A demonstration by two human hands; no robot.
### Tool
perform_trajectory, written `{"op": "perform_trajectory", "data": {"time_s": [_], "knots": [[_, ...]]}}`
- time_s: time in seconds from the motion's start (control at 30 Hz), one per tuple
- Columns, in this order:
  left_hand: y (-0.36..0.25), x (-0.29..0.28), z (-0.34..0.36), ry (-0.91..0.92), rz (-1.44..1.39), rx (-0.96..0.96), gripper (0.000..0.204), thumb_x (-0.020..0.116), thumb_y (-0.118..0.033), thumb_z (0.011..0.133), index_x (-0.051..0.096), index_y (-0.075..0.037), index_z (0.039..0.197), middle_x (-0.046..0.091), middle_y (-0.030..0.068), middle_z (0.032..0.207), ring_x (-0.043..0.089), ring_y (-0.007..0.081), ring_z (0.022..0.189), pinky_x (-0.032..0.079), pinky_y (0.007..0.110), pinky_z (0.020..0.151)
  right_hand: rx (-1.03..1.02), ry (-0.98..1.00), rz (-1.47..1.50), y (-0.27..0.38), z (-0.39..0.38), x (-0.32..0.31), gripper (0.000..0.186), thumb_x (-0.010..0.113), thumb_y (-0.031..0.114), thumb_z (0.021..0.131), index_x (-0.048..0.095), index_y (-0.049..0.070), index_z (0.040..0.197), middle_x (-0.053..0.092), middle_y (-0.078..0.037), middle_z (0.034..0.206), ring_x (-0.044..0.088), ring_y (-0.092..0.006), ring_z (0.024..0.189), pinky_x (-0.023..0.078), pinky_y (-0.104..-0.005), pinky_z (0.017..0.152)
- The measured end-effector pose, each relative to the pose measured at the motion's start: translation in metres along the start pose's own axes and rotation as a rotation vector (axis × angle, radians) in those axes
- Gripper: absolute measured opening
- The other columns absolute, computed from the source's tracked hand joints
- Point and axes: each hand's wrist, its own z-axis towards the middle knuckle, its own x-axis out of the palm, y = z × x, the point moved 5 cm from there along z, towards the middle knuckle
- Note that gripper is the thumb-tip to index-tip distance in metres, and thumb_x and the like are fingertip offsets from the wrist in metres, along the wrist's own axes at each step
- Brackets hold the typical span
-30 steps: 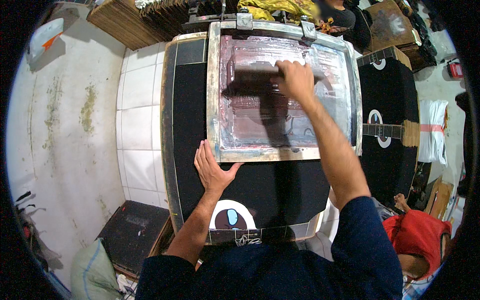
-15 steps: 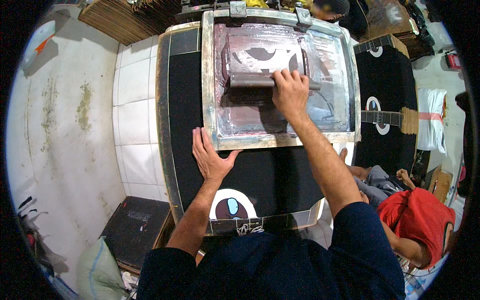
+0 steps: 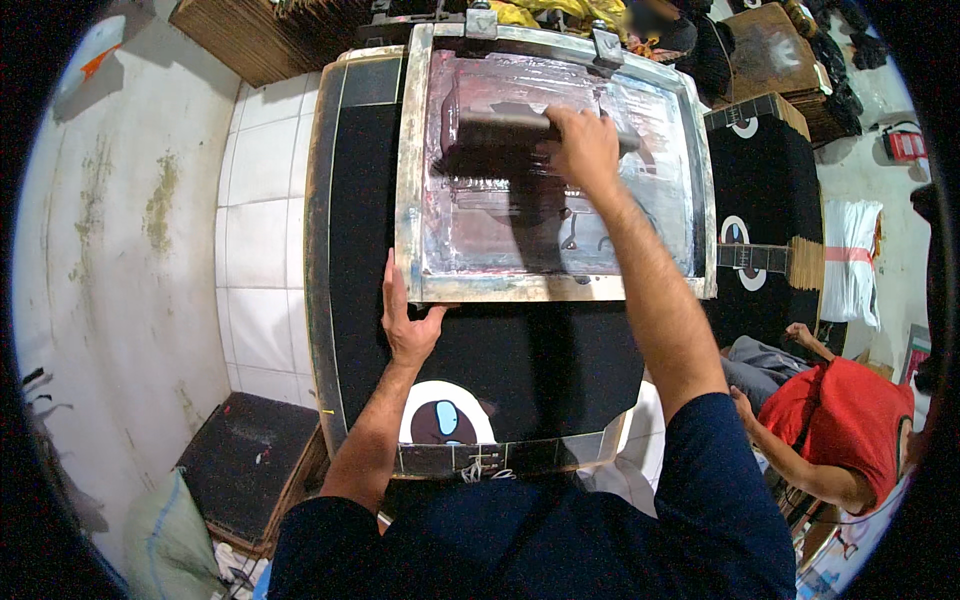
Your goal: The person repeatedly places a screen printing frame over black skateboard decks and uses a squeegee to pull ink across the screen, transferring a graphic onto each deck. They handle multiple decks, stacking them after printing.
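My right hand (image 3: 587,150) is closed around the handle of a wide squeegee (image 3: 490,128), slightly blurred, which lies across the far part of a printing screen. Glossy dark reddish ink (image 3: 490,215) streaks the mesh on the near side of the blade. The screen's worn, pale frame (image 3: 520,290) rests over a large black sheet (image 3: 520,350). At its near left corner is my left hand (image 3: 408,325), straight fingers along the outer side and thumb at the near edge. A printed eye (image 3: 447,415) shows on the sheet near me.
Metal clamps (image 3: 481,22) hold the frame's far edge. To the right, more black printed sheets (image 3: 765,180) are stacked. A person in a red top (image 3: 840,430) sits at the lower right. A dark stack of boards (image 3: 245,460) stands lower left, beside a pale sack (image 3: 170,540).
My right hand has pushed the squeegee farther from me across the mesh. My left hand has turned on edge and closed in against the frame's corner. The view has shifted slightly.
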Motion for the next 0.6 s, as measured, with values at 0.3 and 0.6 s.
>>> {"op": "perform_trajectory", "data": {"time_s": [0.3,0.6], "knots": [[-0.005,0.000,0.008,0.024,-0.004,-0.061,0.121,0.090,-0.017,0.080,0.003,-0.001,0.163,0.035,0.0335,0.158,0.047,0.0424,0.141,0.043,0.048,0.114,-0.075,0.238,0.061,-0.001,-0.004,-0.006,0.042,0.082,0.023,0.081,0.071,0.018,0.121,0.075,-0.008,0.111,0.068,-0.0314,0.108,0.048,-0.0516,0.088],[0.004,0.003,-0.005,0.083,-0.063,-0.242,0.128,0.090,-0.022,0.081,-0.007,0.002,0.162,0.044,0.0335,0.149,0.054,0.0397,0.133,0.048,0.047,0.109,-0.108,0.093,0.019,-0.053,0.138,0.033,0.052,0.085,0.033,0.077,0.070,0.018,0.125,0.076,-0.012,0.110,0.071,-0.0354,0.109,0.056,-0.0520,0.090]]}}
